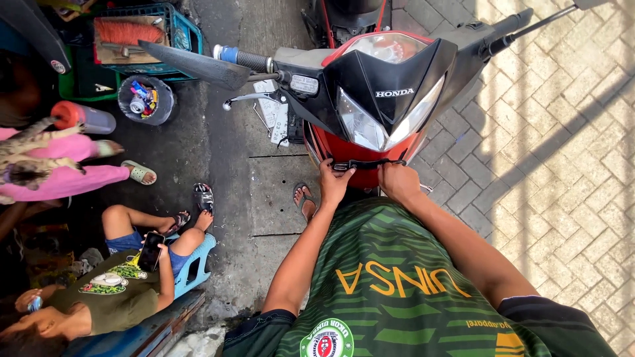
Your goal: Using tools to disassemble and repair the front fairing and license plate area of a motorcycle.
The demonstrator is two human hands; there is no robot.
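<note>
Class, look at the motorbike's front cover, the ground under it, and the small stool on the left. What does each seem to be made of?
Front cover: glossy moulded plastic, probably; it shows sharp highlights. Ground: matt interlocking paving bricks, likely concrete, beside a rough grey slab. Stool: light blue plastic, by its smooth slotted seat. Both hands hold the cover's lower edge.

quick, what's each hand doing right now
Left hand: closed on the black strip under the motorbike's headlight.
Right hand: closed on the same strip.
</note>
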